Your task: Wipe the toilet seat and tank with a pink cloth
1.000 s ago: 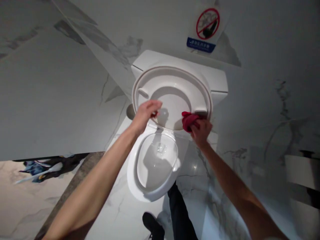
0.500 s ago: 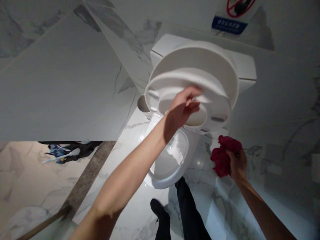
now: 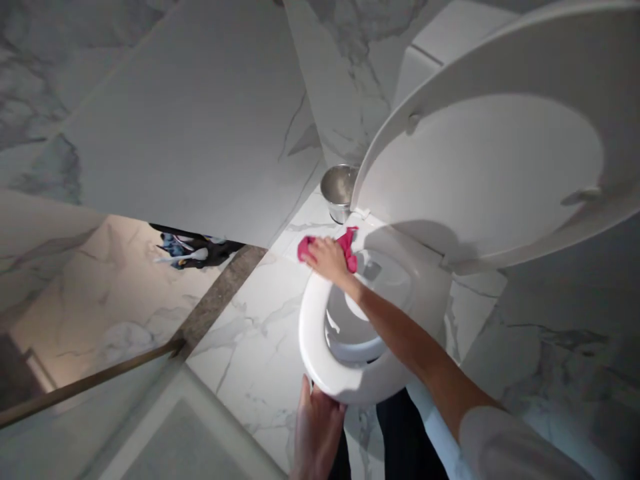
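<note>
My right hand (image 3: 327, 260) presses a crumpled red cloth (image 3: 349, 241) onto the far rim of a white toilet bowl (image 3: 320, 333). My left hand (image 3: 316, 432) rests against the bowl's near outer edge and holds nothing. The white toilet seat and lid (image 3: 480, 167) stand raised at the upper right, clear of both hands. My right forearm crosses above the bowl and hides part of its inside.
A steel bin (image 3: 339, 190) stands behind the bowl, beside the raised seat. The white cistern (image 3: 445, 47) is at the top. Marble walls and floor surround the toilet. Dark trouser legs (image 3: 405, 440) show at the bottom.
The seat has swung up and no longer lies under my left hand, which has dropped to the bowl's near edge. My right hand has brought the cloth onto the far rim.
</note>
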{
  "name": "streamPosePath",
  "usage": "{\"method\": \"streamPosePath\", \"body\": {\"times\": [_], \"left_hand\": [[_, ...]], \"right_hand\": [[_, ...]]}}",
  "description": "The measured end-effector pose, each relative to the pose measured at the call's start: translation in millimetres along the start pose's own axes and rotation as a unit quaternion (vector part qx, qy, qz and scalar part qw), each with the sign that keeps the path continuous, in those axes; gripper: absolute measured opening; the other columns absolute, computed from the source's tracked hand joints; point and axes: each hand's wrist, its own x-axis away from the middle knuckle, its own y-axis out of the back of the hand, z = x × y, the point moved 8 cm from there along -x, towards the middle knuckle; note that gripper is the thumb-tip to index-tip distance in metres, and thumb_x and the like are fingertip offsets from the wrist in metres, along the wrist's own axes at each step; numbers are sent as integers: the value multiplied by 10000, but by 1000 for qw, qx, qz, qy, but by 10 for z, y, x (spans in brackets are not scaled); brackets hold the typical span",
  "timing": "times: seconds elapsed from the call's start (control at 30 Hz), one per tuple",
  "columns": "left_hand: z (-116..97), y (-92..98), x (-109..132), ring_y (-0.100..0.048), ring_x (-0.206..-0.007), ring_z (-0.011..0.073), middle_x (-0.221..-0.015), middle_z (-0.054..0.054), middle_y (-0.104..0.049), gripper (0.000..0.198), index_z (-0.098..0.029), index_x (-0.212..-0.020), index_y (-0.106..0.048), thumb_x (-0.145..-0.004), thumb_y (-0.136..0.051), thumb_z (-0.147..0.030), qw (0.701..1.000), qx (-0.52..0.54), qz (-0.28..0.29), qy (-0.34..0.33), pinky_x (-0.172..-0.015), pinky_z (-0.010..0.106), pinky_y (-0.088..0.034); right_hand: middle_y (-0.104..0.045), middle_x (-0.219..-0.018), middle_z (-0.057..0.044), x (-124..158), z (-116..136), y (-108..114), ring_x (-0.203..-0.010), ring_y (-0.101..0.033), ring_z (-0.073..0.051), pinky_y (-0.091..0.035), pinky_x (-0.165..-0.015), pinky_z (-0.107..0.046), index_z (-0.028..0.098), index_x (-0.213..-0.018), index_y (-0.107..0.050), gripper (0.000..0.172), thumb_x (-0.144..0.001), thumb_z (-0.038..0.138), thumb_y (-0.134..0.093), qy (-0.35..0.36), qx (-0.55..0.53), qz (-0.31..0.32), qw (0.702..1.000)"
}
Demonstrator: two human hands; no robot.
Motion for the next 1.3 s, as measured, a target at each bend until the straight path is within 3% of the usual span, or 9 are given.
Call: {"method": "streamPosePath", "body": {"times": [0.1,0.23,0.43,0.67,0.8,0.93,1.0,1.17,1.3], "left_hand": [[-36,11,5,-706,-838,190,-874,62,-742,373,-205,-1306,-587,-989,-392,-196,999,16,-51,-4,-834,319,-575],[-97,-97,53,-702,-814,201,-945,58,-740,544,-282,-1440,-455,-917,-505,-141,999,-10,-23,-29,-742,298,-582],[-204,-376,175,-607,-1175,232,-1354,49,-604,593,-356,-1500,-351,-931,-514,-400,993,-59,29,-97,-864,259,-561],[-149,-282,53,-467,-1349,229,-1406,55,-561,623,-284,-1480,-413,-931,-465,-572,996,-59,28,-62,-1064,311,-466],[-78,-79,-78,-507,-1313,224,-1351,69,-605,571,-262,-1485,-404,-972,-410,-512,999,-37,-5,-23,-1075,348,-458],[-113,-137,-83,-492,-1327,234,-1350,73,-606,580,-248,-1482,-414,-968,-403,-518,999,-29,11,-38,-1046,317,-478],[-139,-159,-76,-483,-1334,240,-1366,52,-595,595,-285,-1481,-411,-945,-445,-541,998,-50,7,-44,-1007,301,-502],[-111,-58,-133,-535,-1284,248,-1362,39,-599,618,-301,-1494,-383,-935,-442,-560,996,-69,-34,-51,-932,300,-552],[-56,-13,-183,-522,-1297,277,-1325,87,-622,585,-240,-1481,-420,-957,-430,-501,997,-23,-44,-61,-1024,373,-512]], "right_hand": [[-647,-945,-61,1307,539,-140,-943,-542,-220,-441,-839,-331,210,-915,-666,341,-907,528,-544,123,-116,0,986],[-630,-783,-64,2225,-645,245,-759,-551,-204,-424,-770,-342,159,-816,-657,225,-825,382,-630,76,30,61,995],[-611,-1129,-153,688,-2176,2175,-989,-515,-267,-352,-775,-363,136,-1069,-649,268,-986,289,-445,-47,384,-125,914],[-637,-1081,-135,1278,-2566,1139,-974,-517,-247,-374,-771,-359,123,-1093,-683,275,-926,101,-466,24,425,123,897],[-659,-950,-119,1373,-2296,1842,-984,-520,-264,-380,-774,-368,129,-849,-716,213,-898,101,-511,52,487,184,852],[-631,-1101,-96,638,-1492,3460,-1056,-467,-273,-367,-810,-421,172,-1023,-702,393,-1022,246,-316,124,565,-139,804],[-571,-1277,-115,269,-1348,3667,-1125,-435,-302,-367,-857,-478,177,-1189,-658,450,-1040,276,-244,94,519,-271,805],[-555,-1343,-154,-356,-1652,1764,-1178,-468,-277,-407,-928,-424,105,-1229,-642,373,-993,157,-358,119,383,-124,907],[-537,-1367,-162,376,-2233,670,-1180,-478,-270,-408,-948,-387,89,-1308,-589,431,-948,81,-352,60,353,68,931]]}}
